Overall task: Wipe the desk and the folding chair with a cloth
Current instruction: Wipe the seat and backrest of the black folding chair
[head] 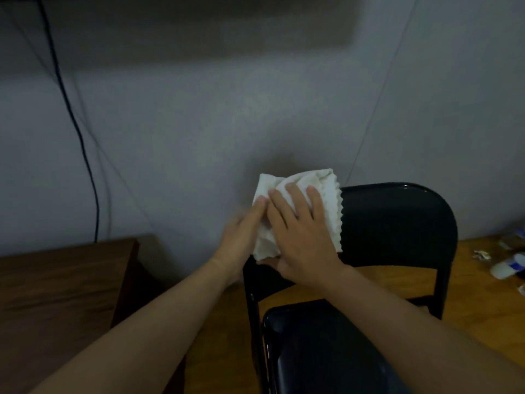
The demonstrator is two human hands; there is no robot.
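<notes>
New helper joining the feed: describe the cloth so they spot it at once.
Find the black folding chair against the grey wall. On the left top corner of its backrest lies the cloth, with the left hand beside it and the right hand flat on it. It is the only pale thing on the chair, crumpled, with a zigzag edge.
</notes>
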